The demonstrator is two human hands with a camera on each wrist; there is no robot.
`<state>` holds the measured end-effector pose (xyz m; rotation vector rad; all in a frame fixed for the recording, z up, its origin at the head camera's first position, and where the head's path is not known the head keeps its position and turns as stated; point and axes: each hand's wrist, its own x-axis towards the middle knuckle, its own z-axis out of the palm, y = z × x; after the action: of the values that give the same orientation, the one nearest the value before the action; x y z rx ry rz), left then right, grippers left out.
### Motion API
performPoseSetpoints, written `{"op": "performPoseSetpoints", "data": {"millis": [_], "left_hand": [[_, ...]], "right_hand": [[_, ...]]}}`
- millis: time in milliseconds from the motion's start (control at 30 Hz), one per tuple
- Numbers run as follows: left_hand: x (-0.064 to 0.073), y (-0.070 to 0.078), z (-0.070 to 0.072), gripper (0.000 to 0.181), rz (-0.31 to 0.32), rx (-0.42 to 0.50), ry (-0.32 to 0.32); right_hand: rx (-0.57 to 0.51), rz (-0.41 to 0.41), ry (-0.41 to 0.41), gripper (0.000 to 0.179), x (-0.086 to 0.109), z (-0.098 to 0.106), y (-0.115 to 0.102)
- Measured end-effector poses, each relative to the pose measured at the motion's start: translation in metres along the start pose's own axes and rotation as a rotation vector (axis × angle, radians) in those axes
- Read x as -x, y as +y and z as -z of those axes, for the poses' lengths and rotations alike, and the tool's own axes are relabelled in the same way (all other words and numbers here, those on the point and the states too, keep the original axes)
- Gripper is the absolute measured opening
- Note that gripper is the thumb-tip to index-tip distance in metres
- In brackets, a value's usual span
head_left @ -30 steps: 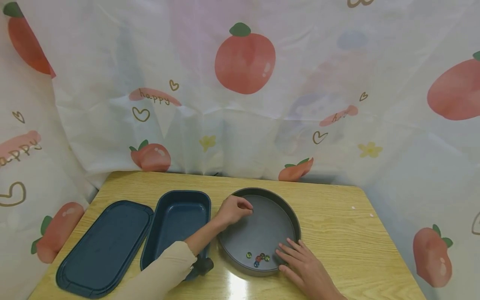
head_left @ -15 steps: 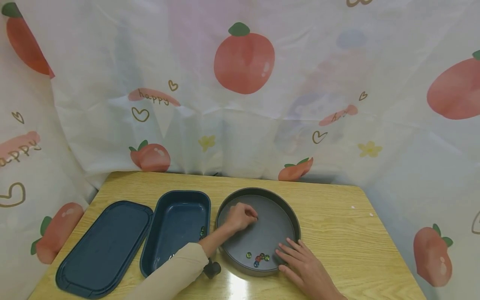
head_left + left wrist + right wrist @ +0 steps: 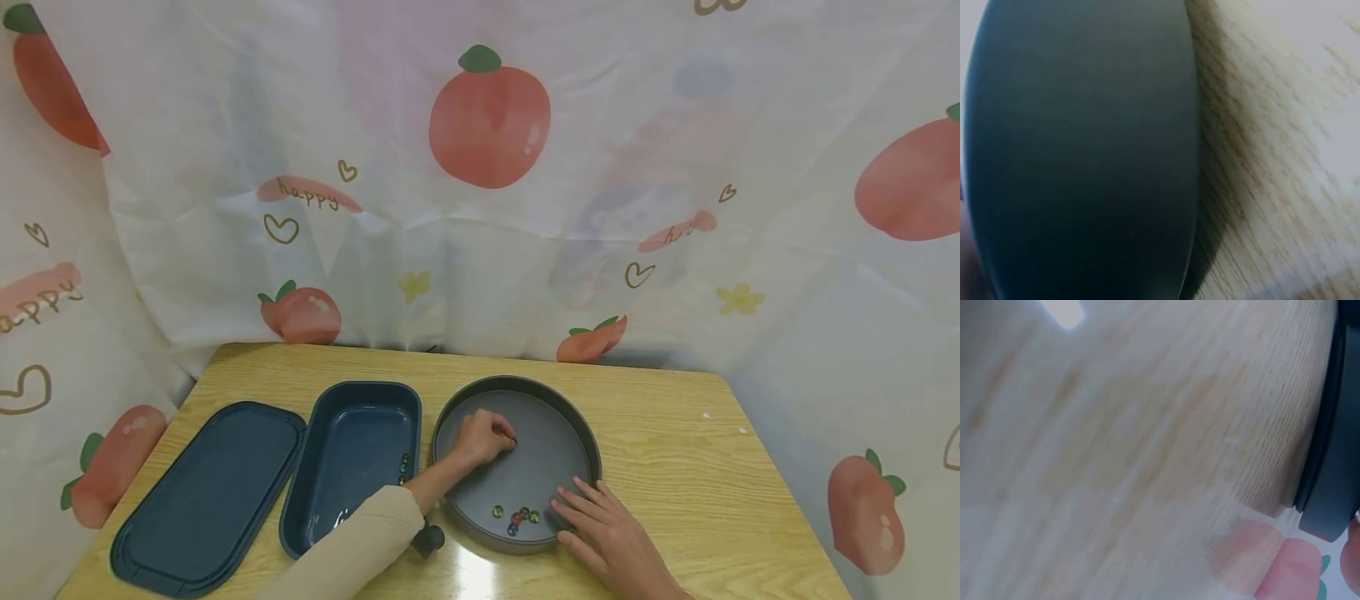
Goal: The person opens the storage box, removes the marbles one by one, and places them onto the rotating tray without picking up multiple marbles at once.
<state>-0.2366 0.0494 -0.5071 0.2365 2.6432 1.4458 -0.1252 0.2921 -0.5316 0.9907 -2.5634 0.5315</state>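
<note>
In the head view, my left hand (image 3: 483, 437) reaches into the round dark grey pan (image 3: 551, 417). Its thumb and fingertips pinch a small dark thing, apparently a marble, mostly hidden by the fingers. Several glass marbles (image 3: 517, 517), green, red and blue, lie near the pan's front. My right hand (image 3: 611, 533) rests with spread fingers over the pan's right front rim. The left wrist view is mostly filled by the pan's outer wall (image 3: 1085, 137); the right wrist view catches the pan's side (image 3: 1341, 450) at its right edge.
Left of the pan stands a deep blue rectangular container (image 3: 352, 450), with several marbles (image 3: 404, 467) along its right side, partly behind my left forearm. A matching blue lid (image 3: 210, 500) lies flat farther left. A printed curtain (image 3: 480, 275) hangs behind the wooden table (image 3: 690, 467).
My left hand has moved right and slightly nearer within the pan, uncovering marbles in the blue container. My right hand and the marbles at the pan's front have stayed put.
</note>
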Motion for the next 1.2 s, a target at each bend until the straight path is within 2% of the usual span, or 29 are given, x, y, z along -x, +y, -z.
{"op": "performPoseSetpoints", "data": {"millis": [367, 767, 1200], "left_hand": [[0.0001, 0.0018, -0.0008, 0.006, 0.010, 0.004, -0.004], [0.0006, 0.0034, 0.0010, 0.004, -0.015, -0.003, -0.009], [0.0001, 0.0032, 0.0018, 0.004, -0.013, 0.008, -0.024]], "right_hand": [[0.007, 0.001, 0.001, 0.040, -0.0004, 0.0017, -0.0018], [0.008, 0.002, 0.015, 0.040, 0.0003, 0.0007, -0.0009], [0.003, -0.002, 0.005, 0.040, -0.0003, 0.0013, -0.0018]]}}
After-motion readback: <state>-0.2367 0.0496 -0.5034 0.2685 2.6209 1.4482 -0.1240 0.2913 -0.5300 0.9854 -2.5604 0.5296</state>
